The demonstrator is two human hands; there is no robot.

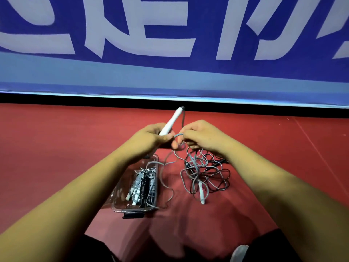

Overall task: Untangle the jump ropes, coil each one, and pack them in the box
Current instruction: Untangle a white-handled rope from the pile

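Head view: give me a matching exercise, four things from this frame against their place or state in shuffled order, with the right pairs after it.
Things:
1. white handle
2. clear box
3. tangled ropes
4. right hand

Places or states:
A. holds coiled ropes
B. loose on the red floor, right of the box
C. gripped by the left hand, far end pointing up and away
D. pinches a grey cord

Pairs: 1-C, 2-A, 3-B, 4-D
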